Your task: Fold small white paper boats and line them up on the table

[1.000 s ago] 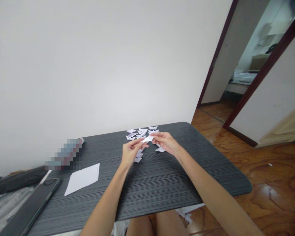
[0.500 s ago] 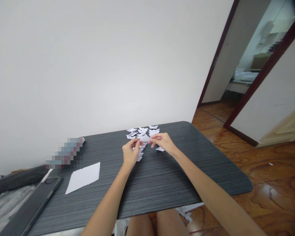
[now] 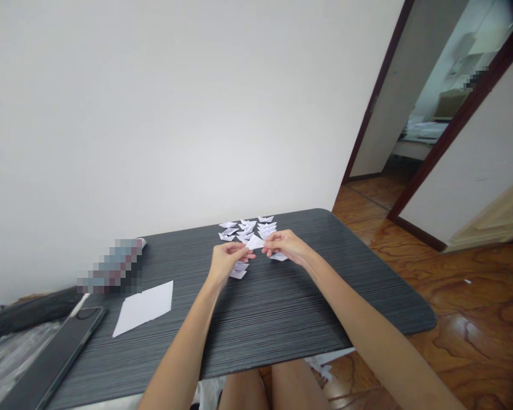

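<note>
Between my two hands, above the table, is a small folded white paper boat (image 3: 255,242). My left hand (image 3: 227,261) pinches its left end, and my right hand (image 3: 285,247) pinches its right end. Several finished paper boats (image 3: 267,228) stand in rows just behind my hands. Others (image 3: 238,270) sit beside and partly beneath my left hand, which hides some of them. One more boat (image 3: 279,257) lies under the fingers of my right hand.
The dark striped table (image 3: 277,324) stands against a white wall. On its left are white paper sheets (image 3: 144,308), a blurred-out object (image 3: 113,266) and a black phone-like slab (image 3: 53,359). Paper scraps (image 3: 322,367) lie below the front edge. A doorway opens at right.
My left hand has shifted its grip along the folded paper, its fingers stretching further right under it. The paper's outline now looks more pointed. The view has moved very slightly.
</note>
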Action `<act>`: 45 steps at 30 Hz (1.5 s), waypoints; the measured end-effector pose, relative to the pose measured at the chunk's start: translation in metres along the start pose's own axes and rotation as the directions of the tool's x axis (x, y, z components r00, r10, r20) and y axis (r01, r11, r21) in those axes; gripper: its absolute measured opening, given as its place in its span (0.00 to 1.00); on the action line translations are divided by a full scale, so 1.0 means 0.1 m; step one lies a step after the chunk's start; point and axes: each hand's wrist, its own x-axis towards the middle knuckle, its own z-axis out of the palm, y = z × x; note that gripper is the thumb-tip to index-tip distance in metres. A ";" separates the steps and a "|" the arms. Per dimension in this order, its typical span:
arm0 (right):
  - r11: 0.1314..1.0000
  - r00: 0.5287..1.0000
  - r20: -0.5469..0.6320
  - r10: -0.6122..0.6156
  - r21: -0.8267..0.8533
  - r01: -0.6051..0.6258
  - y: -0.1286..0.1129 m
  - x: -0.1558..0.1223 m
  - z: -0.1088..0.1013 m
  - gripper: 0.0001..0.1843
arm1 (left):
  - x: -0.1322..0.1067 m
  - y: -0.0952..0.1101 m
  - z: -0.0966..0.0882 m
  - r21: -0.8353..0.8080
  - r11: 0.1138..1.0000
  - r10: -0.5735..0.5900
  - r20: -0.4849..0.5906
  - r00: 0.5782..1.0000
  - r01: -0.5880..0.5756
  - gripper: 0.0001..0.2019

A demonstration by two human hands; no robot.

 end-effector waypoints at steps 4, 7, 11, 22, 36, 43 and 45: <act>1.000 1.000 0.019 0.000 -0.013 0.000 -0.01 -0.01 0.00 0.11 | 0.00 0.01 0.00 -0.009 1.000 -0.029 -0.018 0.999 0.029 0.13; 1.000 1.000 0.006 0.003 -0.026 -0.002 -0.01 -0.02 0.01 0.11 | 0.01 0.00 0.01 -0.008 0.999 -0.051 -0.024 0.998 0.051 0.13; 0.999 1.000 -0.031 0.007 -0.041 -0.008 -0.03 -0.02 0.06 0.10 | 0.01 -0.03 0.00 -0.002 0.999 -0.043 -0.037 0.998 0.042 0.12; 0.995 1.000 0.007 -0.004 -0.099 0.005 -0.07 -0.04 0.06 0.09 | 0.01 0.02 -0.07 0.072 0.991 -0.118 0.139 0.983 0.108 0.10; 0.998 0.999 0.025 -0.031 0.062 0.029 0.01 0.01 0.10 0.11 | 0.00 0.01 -0.05 0.130 0.991 -0.048 0.140 0.989 0.029 0.11; 0.979 0.978 0.060 -0.201 0.050 0.198 -0.04 -0.03 0.18 0.14 | -0.07 0.08 0.06 0.100 0.994 0.009 0.263 0.965 -0.036 0.28; 0.977 0.970 0.121 -0.212 -0.002 0.214 -0.08 -0.06 0.22 0.13 | -0.08 0.07 0.07 0.096 0.995 0.013 0.263 0.965 -0.040 0.27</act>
